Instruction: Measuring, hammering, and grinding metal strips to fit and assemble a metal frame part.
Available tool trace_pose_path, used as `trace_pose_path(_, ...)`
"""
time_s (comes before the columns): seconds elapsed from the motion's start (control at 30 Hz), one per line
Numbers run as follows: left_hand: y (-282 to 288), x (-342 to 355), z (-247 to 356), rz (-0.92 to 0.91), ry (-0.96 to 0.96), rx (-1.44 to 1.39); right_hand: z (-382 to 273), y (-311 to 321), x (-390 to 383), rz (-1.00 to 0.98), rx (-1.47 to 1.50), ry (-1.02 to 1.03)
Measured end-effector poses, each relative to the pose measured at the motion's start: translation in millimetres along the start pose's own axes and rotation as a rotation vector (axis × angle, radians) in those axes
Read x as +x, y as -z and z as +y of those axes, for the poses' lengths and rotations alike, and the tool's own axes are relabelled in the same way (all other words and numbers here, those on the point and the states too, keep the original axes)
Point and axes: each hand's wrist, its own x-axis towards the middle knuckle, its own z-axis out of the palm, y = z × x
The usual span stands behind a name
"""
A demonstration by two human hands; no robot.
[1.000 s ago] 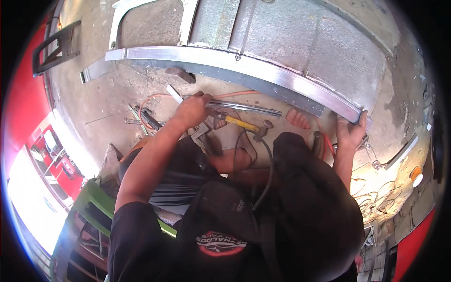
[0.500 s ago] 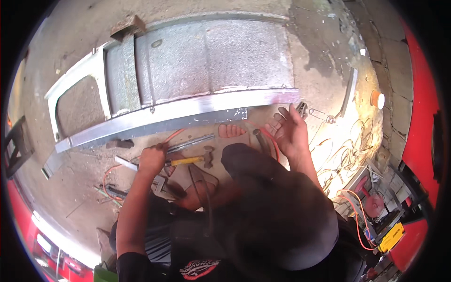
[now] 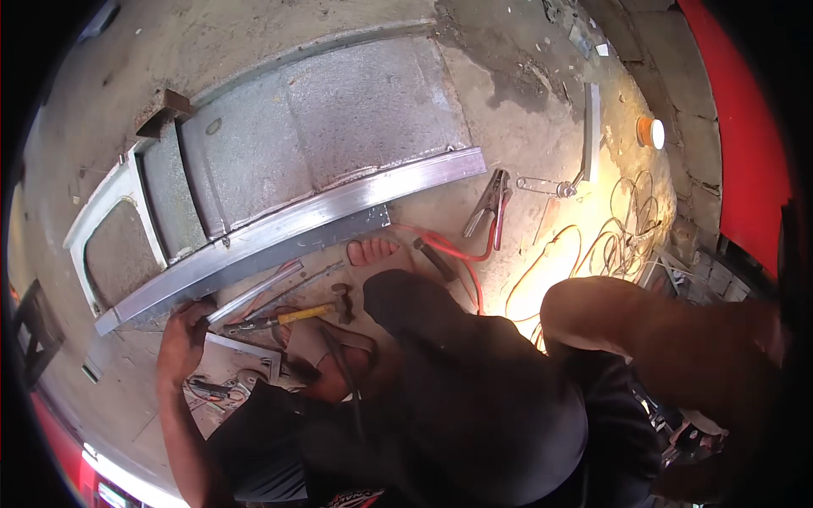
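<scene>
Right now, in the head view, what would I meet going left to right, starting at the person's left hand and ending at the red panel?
Left hand, yellow-handled hammer, metal clamp, grey metal bar, orange-and-white round object, red panel.

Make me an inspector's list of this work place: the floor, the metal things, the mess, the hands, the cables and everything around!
Surface: concrete floor, dark-stained right of the grey panel.
Things: long silver bar along the panel's near edge; thin silver strip nearer the person.
Clutter: yellow-handled hammer and metal clamp.
Hands: left hand at the strip's end, grip unclear; right hand not visible.
Cables: red cable near the clamp; tangled wires, right.
Surroundings: large red surface, far right.
</scene>
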Motion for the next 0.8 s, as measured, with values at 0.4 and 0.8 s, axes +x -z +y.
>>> trace_pose_path(0.4,-29.6,163.9,137.8,0.179,-0.193,-0.335,-6.8,23.6,-17.0,0.002,-0.017,0.037)
trace_pose_path(0.8,-82.0,194.2,137.1,0.354,-0.443,-0.099,-1.0,34.4,-17.6,0.023,0.013,0.016)
